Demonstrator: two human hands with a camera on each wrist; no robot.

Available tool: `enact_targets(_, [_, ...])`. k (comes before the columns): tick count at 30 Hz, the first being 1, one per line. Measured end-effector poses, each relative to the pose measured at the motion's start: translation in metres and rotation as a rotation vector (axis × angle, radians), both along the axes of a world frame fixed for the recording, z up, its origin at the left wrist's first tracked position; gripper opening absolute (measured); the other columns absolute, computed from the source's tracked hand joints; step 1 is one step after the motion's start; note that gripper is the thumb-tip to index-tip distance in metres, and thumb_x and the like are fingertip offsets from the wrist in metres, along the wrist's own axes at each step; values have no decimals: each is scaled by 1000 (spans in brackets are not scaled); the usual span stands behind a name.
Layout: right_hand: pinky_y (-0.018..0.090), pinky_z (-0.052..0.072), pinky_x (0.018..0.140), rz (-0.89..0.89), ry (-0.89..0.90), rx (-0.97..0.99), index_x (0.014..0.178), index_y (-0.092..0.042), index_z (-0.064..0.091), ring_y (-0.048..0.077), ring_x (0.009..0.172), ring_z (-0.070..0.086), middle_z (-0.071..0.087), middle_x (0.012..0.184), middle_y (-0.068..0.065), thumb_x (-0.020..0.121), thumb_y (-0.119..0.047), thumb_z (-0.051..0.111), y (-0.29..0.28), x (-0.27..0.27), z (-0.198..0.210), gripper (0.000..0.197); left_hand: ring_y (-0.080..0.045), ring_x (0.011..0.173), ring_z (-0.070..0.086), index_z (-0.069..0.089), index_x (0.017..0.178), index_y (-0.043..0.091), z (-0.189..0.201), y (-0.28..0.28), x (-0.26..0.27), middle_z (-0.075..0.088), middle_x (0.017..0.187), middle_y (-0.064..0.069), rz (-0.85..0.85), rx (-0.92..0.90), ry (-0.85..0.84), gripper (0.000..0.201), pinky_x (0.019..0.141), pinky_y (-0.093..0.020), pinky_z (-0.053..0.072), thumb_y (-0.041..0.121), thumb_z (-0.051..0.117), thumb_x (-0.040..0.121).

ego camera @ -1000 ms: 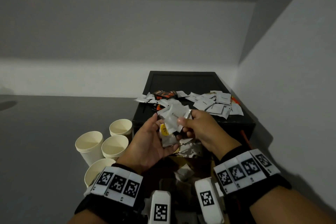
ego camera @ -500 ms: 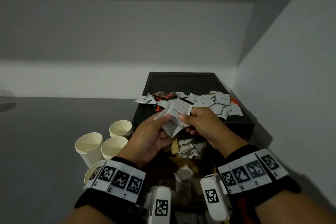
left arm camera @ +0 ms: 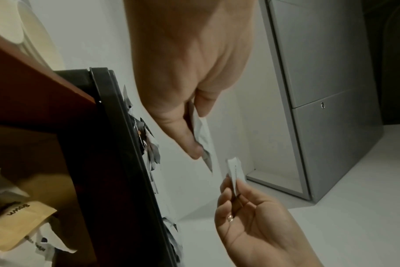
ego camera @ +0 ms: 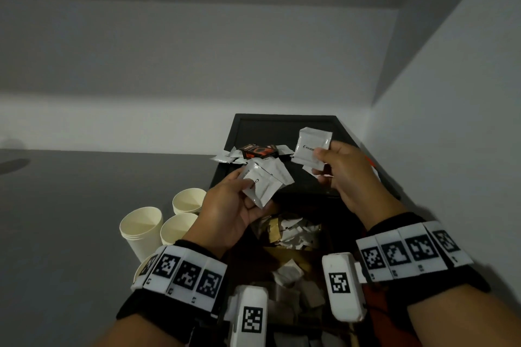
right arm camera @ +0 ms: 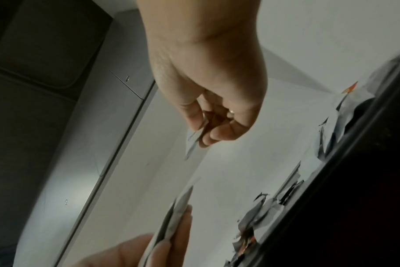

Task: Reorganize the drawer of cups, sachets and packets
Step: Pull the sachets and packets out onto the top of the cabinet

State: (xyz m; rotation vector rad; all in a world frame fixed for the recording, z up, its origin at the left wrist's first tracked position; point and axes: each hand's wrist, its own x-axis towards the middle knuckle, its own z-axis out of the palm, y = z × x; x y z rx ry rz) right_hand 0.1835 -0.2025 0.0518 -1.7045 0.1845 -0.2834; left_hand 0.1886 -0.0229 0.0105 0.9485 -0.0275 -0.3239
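Observation:
My left hand (ego camera: 234, 205) holds a small bunch of white creamer sachets (ego camera: 263, 182) over the open drawer (ego camera: 284, 236), thumb on top. My right hand (ego camera: 342, 175) pinches a single white creamer sachet (ego camera: 311, 146) and holds it above the black tray (ego camera: 284, 127). More white sachets and an orange-black packet (ego camera: 258, 151) lie scattered on the tray. In the left wrist view the left fingers (left arm camera: 185, 137) clamp the sachets (left arm camera: 202, 137). The right wrist view shows the right fingers (right arm camera: 194, 115) pinching the one sachet (right arm camera: 193, 142).
Several cream paper cups (ego camera: 141, 231) stand on the grey floor left of the drawer. The drawer holds crumpled white and brown packets (ego camera: 290, 273). A white wall (ego camera: 451, 149) rises close on the right. Grey cabinets (left arm camera: 327, 90) stand behind.
My right hand has pulled one sachet off the bunch and carried it up and to the right over the tray. The left hand keeps the rest.

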Motion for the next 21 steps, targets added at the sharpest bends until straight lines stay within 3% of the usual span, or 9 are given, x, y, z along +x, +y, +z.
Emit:
enact_targets(3, [19,49,59,-105,2,-61,121,-10,56,11,68,56,61,95,7,96,-12,49,-13,18,-2,26,-24,77,71,58,110,17,2,2,1,73,90,-11,4,-34,36,33,57,-32,58,0,34,95])
enact_targets(6, [16,51,51,-178,58,-88,115,-2,58,12,64,58,61,86,9,94,-4,51,-29,40,-7,22,-32,94,65,55,123,14,4,1,2,64,114,-18,4,-65,80,38,56,-34,58,-1,35,94])
enact_targets(7, [19,53,55,-178,97,-104,117,1,57,15,68,60,62,92,13,92,-1,52,-34,45,-10,25,-33,95,65,54,125,13,5,1,2,63,115,-19,5,-71,86,39,55,-34,58,-1,35,94])
enact_targets(10, [39,51,90,-163,214,-283,126,4,50,31,102,59,56,123,23,88,-4,57,-46,55,-19,39,-32,92,65,52,125,14,5,0,3,62,115,-18,10,-89,98,38,56,-34,58,-1,34,95])
enact_targets(12, [36,44,95,-211,239,-530,132,-8,48,31,114,52,51,131,15,88,-17,59,-41,51,-19,46,-34,96,64,52,122,16,5,1,4,61,118,-19,5,-114,101,36,59,-38,59,-1,33,96])
enact_targets(15, [31,44,83,-86,145,-578,114,-18,57,20,99,54,55,120,6,92,-30,55,-10,29,-8,25,-34,101,63,53,117,18,4,1,7,61,117,-18,13,-147,89,35,66,-41,60,-1,33,96])
enact_targets(16, [30,46,81,34,133,-523,102,-22,57,16,93,55,58,111,4,93,-34,53,2,19,-5,16,-34,100,63,54,115,18,3,0,7,62,115,-17,21,-158,76,36,67,-41,60,-3,33,95])
enact_targets(18, [24,49,71,292,186,-450,88,-26,55,10,81,59,62,92,-3,91,-42,53,24,4,-3,16,-31,94,66,57,112,18,2,-4,7,65,111,-17,46,-180,52,39,67,-38,60,-6,32,93])
enact_targets(21, [14,46,55,379,187,-431,97,-22,60,3,63,59,65,77,-6,89,-31,61,35,0,-6,12,-31,97,64,57,112,17,3,-8,7,63,113,-17,86,-179,22,39,70,-37,58,-5,31,95])
